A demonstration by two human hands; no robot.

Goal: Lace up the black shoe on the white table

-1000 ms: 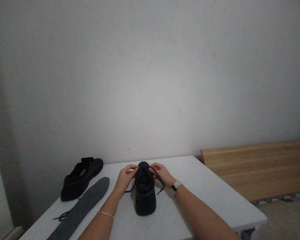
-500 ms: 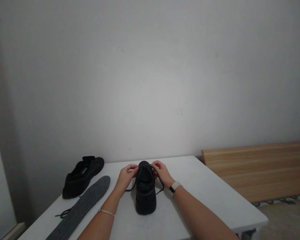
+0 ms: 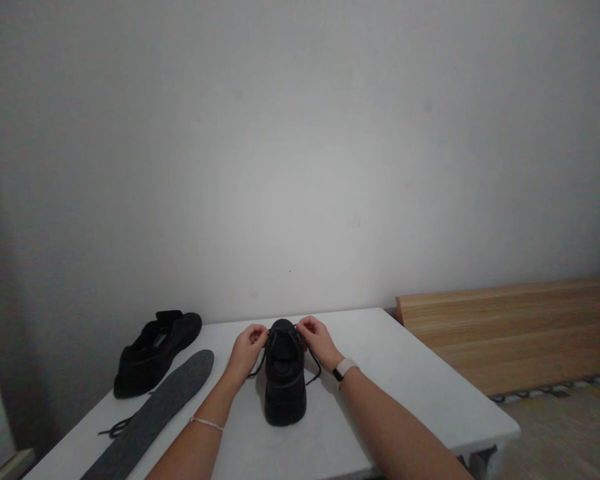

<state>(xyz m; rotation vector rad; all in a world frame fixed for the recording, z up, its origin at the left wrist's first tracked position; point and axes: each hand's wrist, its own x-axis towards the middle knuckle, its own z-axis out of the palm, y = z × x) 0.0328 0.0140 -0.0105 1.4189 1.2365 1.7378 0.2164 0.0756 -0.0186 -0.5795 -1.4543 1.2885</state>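
A black shoe [image 3: 285, 393] stands upright on the white table, its heel toward me. My left hand [image 3: 249, 347] pinches one side of its black shoelace [image 3: 314, 380] at the upper left of the shoe. On the other side, my right hand [image 3: 319, 341] is closed on the lace near the eyelets. Loose lace ends hang down on both sides of the shoe. The exact grip of the fingertips is small and partly hidden behind the shoe.
A second black shoe [image 3: 155, 353] sits at the table's left back. A grey insole [image 3: 167, 403] lies in front of it, with a dark lace [image 3: 114, 429] beside it. The white table [image 3: 410, 393] meets the wall; wooden boards [image 3: 500, 333] lie to the right.
The view has shifted slightly, so everything sits a little further left. Both hands have drawn a little apart from the shoe's top, still at the lace.
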